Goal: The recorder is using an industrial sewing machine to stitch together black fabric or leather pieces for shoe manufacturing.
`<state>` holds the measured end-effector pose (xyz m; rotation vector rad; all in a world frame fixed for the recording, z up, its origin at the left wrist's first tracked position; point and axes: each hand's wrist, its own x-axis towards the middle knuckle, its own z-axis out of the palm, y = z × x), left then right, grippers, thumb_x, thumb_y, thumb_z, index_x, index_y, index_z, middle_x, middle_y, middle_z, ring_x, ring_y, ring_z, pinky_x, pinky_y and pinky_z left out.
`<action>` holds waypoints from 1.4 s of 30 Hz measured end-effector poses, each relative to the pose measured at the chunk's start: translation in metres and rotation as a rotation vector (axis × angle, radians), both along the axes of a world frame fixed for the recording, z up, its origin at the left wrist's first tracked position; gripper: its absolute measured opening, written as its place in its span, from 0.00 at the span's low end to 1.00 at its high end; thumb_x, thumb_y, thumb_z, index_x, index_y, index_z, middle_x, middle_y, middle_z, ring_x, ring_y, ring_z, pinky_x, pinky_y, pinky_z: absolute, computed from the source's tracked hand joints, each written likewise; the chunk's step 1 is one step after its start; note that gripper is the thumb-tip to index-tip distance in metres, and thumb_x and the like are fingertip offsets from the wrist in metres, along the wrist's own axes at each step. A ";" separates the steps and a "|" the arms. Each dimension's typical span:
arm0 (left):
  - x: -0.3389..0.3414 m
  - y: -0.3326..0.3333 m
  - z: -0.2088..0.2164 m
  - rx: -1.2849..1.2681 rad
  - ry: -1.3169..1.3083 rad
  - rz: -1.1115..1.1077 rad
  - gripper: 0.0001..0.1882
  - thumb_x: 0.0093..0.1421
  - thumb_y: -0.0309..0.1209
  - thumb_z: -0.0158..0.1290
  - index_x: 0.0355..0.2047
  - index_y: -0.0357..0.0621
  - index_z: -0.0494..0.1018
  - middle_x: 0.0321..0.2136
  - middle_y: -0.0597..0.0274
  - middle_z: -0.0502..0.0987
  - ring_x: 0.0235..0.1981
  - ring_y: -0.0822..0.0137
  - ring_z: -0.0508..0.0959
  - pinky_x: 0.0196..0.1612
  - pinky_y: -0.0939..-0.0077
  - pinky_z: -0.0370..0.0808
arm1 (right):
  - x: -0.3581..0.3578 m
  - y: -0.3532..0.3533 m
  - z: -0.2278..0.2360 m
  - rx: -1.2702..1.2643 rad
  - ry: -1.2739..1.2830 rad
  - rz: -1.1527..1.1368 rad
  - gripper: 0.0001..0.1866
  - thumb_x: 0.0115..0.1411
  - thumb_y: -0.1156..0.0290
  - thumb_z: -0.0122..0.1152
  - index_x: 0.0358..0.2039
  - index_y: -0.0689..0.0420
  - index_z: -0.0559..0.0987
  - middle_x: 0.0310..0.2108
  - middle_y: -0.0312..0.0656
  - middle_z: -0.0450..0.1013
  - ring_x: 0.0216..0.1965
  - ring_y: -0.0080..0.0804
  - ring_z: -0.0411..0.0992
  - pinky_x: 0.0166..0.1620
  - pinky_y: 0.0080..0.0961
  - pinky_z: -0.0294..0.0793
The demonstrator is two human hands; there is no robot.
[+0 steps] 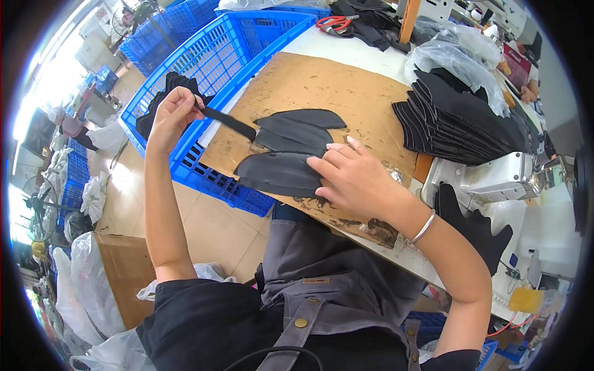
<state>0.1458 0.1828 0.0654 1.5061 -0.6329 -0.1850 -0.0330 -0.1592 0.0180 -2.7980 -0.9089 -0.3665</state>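
Observation:
Pinched between the fingers of my left hand [173, 119] is a narrow black strip [230, 122]. Its far end reaches over the board near several black leaf-shaped pieces [278, 173], which look like fabric. These pieces lie side by side on a brown cardboard sheet [334, 74] marked with dark smears. My right hand [359, 179] rests at the right ends of the pieces, fingers apart and fingertips touching the nearer ones. Whether the strip is a cut piece or a tool, I cannot tell.
Left of the table stands a blue plastic crate [198, 55] with black pieces [162, 102] at its edge. At the right are a stack of black cut pieces [458, 117], a white sewing machine [501, 179] and clear plastic bags [458, 55]. Red-handled scissors [334, 23] lie at the back.

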 end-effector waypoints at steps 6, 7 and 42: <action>-0.006 0.022 -0.008 0.005 0.009 0.061 0.06 0.65 0.32 0.51 0.35 0.44 0.67 0.31 0.63 0.74 0.31 0.75 0.74 0.37 0.83 0.73 | 0.001 -0.001 -0.005 -0.014 -0.135 0.007 0.20 0.54 0.54 0.63 0.39 0.56 0.75 0.37 0.40 0.68 0.45 0.37 0.67 0.58 0.45 0.62; -0.002 0.030 -0.012 -0.028 0.025 0.101 0.06 0.66 0.33 0.50 0.35 0.45 0.68 0.31 0.64 0.73 0.31 0.76 0.73 0.36 0.83 0.72 | 0.000 -0.004 -0.003 -0.011 -0.099 -0.003 0.19 0.54 0.54 0.63 0.38 0.56 0.75 0.36 0.39 0.68 0.44 0.37 0.67 0.58 0.45 0.62; -0.181 -0.308 0.053 -0.179 -0.118 -1.027 0.13 0.50 0.12 0.59 0.33 0.39 0.70 0.33 0.64 0.72 0.33 0.75 0.73 0.38 0.82 0.71 | -0.149 -0.112 0.022 1.522 0.604 0.009 0.35 0.50 0.78 0.71 0.58 0.56 0.65 0.51 0.37 0.71 0.52 0.23 0.68 0.57 0.25 0.65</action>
